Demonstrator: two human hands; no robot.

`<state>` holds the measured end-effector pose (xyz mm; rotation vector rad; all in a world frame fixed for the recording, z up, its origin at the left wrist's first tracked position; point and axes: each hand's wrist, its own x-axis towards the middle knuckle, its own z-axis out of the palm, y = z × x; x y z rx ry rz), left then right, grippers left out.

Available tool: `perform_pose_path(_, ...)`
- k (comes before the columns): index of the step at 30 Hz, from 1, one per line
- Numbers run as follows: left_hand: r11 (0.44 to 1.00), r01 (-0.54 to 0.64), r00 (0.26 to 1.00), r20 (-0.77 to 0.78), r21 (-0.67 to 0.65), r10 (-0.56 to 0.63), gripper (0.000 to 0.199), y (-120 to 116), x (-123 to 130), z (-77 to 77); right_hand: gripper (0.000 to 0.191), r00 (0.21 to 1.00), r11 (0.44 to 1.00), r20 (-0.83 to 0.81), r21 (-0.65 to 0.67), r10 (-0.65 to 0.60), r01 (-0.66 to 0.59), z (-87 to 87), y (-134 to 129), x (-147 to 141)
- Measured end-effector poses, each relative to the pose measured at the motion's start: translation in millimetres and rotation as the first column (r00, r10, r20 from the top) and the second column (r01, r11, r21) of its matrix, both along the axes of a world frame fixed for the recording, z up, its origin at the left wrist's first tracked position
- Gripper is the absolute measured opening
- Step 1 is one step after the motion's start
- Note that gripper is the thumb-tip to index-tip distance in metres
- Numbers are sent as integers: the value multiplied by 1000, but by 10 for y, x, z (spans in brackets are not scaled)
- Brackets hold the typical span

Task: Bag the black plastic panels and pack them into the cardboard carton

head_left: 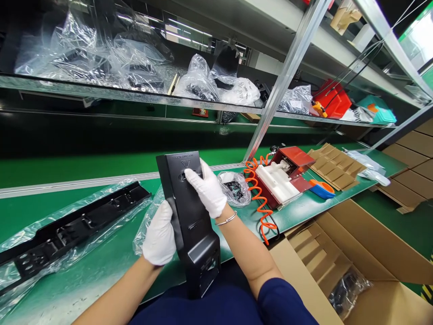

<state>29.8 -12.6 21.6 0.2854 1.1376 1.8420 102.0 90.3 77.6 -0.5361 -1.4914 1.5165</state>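
Observation:
Both of my hands wear white gloves and hold a long black plastic housing [189, 212] tilted upright over the bench edge, its lower end near my lap. My left hand [159, 237] grips its left side, fingers partly hidden behind it. My right hand [209, 188] wraps the right edge, with the thumb pressed on the front face near an oval recess below a printed triangle mark. Left of me, a second long black part [84, 225] lies on clear plastic wrap. A clear bag of small black parts [235, 188] sits just beyond my right hand.
To the right stand a red and white fixture [280, 178], a coiled orange hose [259, 198], a blue-orange tape roll [322, 189] and a cardboard divider [336, 166]. An open carton [372, 221] is below. A shelf [135, 92] with bagged parts runs above the green bench [77, 293].

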Motion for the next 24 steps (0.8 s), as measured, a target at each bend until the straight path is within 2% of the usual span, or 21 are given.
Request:
perform_pose_path(3,998,-36,999,33,-45,38,33,-17,16,18,45,998,994,-59,-103,38,-44,23,8,-1)
perform_pose_path(8,993,-63,996,51,-104,69,37,-23,51,27,54,995,976,-104,-215,1,-23,59,27,4)
perform_pose_path(14,998,17,1000,18,-65,-16,48,52,54,-63,54,995,973,-98,-232,-26,3,26,74,46)
perform_pose_path(18,999,39,999,-27,-21,-40,45,61,63,-113,52,988,965,-112,-227,105,-128,-45,101,112)
perform_pose_path(20,999,22,999,-39,-26,-23,40,53,83,-120,53,987,960,-138,-255,83,-116,-70,97,120)
perform_pose_path(22,999,15,1000,-19,-38,-15,37,51,106,-109,57,990,958,-137,-282,15,-54,-84,95,96)
perform_pose_path(24,998,26,999,23,-50,-24,36,60,121,-67,61,992,963,-123,-269,-3,-30,-101,106,63)
